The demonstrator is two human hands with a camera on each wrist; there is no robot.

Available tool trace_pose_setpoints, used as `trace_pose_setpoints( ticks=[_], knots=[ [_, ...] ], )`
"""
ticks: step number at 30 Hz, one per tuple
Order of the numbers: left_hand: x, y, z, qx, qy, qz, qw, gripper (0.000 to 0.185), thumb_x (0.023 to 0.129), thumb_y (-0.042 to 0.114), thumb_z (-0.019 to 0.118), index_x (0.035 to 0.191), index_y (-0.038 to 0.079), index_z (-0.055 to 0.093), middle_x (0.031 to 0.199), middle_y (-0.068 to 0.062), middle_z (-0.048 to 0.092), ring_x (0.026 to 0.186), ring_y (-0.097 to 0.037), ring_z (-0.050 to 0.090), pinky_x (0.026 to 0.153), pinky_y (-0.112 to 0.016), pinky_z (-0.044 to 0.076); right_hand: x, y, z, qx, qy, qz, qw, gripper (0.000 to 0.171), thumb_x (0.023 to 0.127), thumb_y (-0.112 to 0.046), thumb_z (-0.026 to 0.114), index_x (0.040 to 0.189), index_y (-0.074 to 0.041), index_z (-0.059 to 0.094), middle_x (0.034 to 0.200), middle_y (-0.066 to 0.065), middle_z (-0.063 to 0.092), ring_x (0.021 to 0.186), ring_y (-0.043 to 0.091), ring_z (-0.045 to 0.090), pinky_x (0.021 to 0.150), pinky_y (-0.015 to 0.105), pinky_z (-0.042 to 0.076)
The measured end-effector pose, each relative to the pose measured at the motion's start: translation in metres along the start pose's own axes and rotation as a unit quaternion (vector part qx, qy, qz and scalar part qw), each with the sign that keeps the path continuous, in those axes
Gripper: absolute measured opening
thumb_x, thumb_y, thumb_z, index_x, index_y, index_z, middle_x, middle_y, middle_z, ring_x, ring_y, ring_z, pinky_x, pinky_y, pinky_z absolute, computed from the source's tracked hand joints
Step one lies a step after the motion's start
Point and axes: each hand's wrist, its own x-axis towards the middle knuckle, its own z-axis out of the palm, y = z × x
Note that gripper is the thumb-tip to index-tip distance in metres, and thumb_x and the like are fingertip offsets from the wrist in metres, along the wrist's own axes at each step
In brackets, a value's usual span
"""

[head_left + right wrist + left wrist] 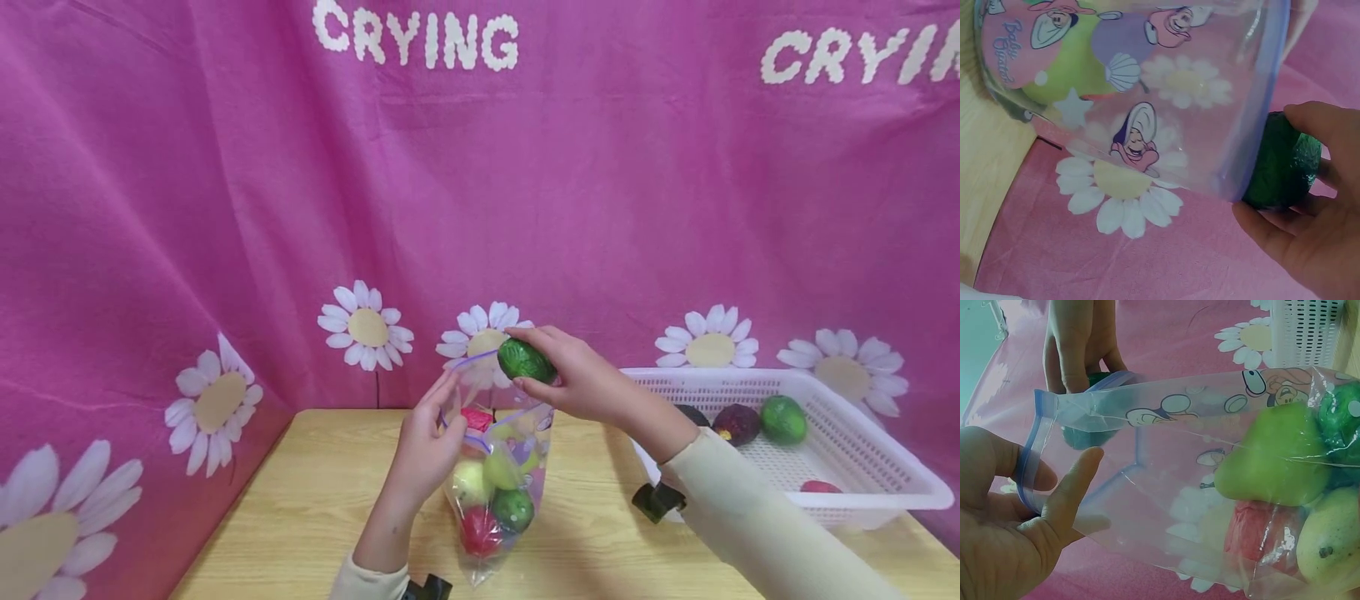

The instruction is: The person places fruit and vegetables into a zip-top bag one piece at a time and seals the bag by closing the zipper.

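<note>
Left hand [423, 446] pinches the zip bag [495, 483] rim, holding its mouth wide under the right hand [581, 383], whose closed grip holds a green fruit [525, 361].

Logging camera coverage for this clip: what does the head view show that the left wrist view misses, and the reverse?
Only the head view shows the wooden table and the fruit lying in the white basket. Only the left wrist view shows, close up, the left hand pinching the blue zip rim and the cartoon print. Both show the clear bag of fruit, and the right hand holding a green fruit at its mouth.
</note>
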Motion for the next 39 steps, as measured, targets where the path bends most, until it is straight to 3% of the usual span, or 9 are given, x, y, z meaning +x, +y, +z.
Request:
trace_pose_setpoints(
  ticks=[5,10,20,23,26,29,34,37,39],
  knots=[
    [0.000,0.000,0.001,0.017,0.002,0.007,0.9998,0.059,0.091,-0.008,0.049,0.149,-0.011,0.039,0.163,-0.019,0.030,0.148,-0.032,0.032,0.087,-0.015,0.052,-0.003,0.001,0.005,-0.026,-0.006,-0.007,1.000,0.059,0.090,-0.011,0.076,0.143,-0.003,0.053,0.122,0.019,0.061,0.103,0.029,0.063,0.088,0.042,0.058],
    [0.001,0.000,0.001,0.028,0.006,0.011,0.9995,0.059,0.091,-0.008,0.050,0.149,-0.011,0.040,0.162,-0.019,0.033,0.147,-0.031,0.034,0.094,-0.024,0.053,-0.005,0.002,0.006,-0.043,-0.015,-0.006,0.999,0.055,0.090,-0.011,0.074,0.141,-0.004,0.055,0.130,0.020,0.059,0.122,0.036,0.058,0.105,0.053,0.048],
    [-0.002,-0.004,0.004,0.012,-0.001,-0.002,0.9999,0.060,0.091,-0.009,0.049,0.150,-0.009,0.039,0.163,-0.018,0.031,0.148,-0.033,0.030,0.063,-0.013,0.048,-0.019,0.005,0.010,-0.036,-0.005,0.011,0.999,0.046,0.094,-0.014,0.071,0.137,-0.003,0.058,0.130,0.018,0.058,0.113,0.030,0.060,0.103,0.050,0.050],
    [-0.003,-0.005,0.004,0.013,0.000,-0.003,0.9999,0.059,0.091,-0.009,0.049,0.150,-0.010,0.039,0.163,-0.018,0.031,0.148,-0.033,0.030,0.078,-0.011,0.048,-0.025,0.006,0.012,-0.022,0.008,0.019,1.000,0.042,0.100,-0.019,0.066,0.138,-0.004,0.058,0.132,0.018,0.057,0.119,0.032,0.059,0.106,0.052,0.047],
    [-0.003,-0.006,0.004,0.012,-0.001,-0.004,0.9999,0.060,0.091,-0.010,0.048,0.150,-0.008,0.040,0.164,-0.017,0.030,0.148,-0.032,0.030,0.077,-0.013,0.051,-0.033,0.008,0.010,-0.006,0.015,0.034,0.999,0.040,0.104,-0.023,0.058,0.139,-0.004,0.057,0.135,0.017,0.055,0.127,0.035,0.056,0.107,0.055,0.045],
    [-0.003,-0.007,0.003,0.016,0.004,-0.001,0.9999,0.059,0.091,-0.010,0.049,0.150,-0.008,0.040,0.163,-0.018,0.031,0.147,-0.032,0.032,0.098,-0.022,0.051,-0.043,0.013,0.004,-0.001,0.012,0.060,0.998,0.039,0.106,-0.025,0.054,0.140,-0.006,0.056,0.137,0.016,0.054,0.128,0.035,0.055,0.107,0.056,0.045],
    [-0.004,-0.007,-0.001,0.024,0.009,0.002,0.9997,0.058,0.093,-0.009,0.048,0.150,-0.010,0.040,0.163,-0.019,0.031,0.148,-0.031,0.031,0.111,-0.036,0.033,-0.065,0.032,-0.009,-0.006,-0.001,0.108,0.994,0.039,0.108,-0.027,0.049,0.141,-0.008,0.055,0.137,0.016,0.052,0.126,0.035,0.055,0.103,0.057,0.047],
    [-0.007,-0.006,-0.007,0.028,0.017,-0.005,0.9995,0.058,0.092,-0.009,0.049,0.150,-0.009,0.040,0.163,-0.018,0.030,0.144,-0.033,0.039,0.090,-0.020,0.054,-0.082,0.051,-0.016,-0.007,-0.004,0.129,0.992,0.038,0.110,-0.027,0.045,0.140,-0.006,0.056,0.135,0.017,0.053,0.123,0.037,0.056,0.101,0.059,0.047],
    [-0.010,-0.007,-0.011,0.034,0.024,-0.008,0.9991,0.058,0.092,-0.010,0.049,0.149,-0.008,0.041,0.163,-0.018,0.031,0.143,-0.034,0.040,0.069,-0.014,0.052,-0.096,0.066,-0.022,-0.013,-0.002,0.138,0.990,0.037,0.110,-0.025,0.044,0.137,-0.003,0.058,0.132,0.019,0.054,0.121,0.040,0.057,0.100,0.061,0.046]
  ],
)
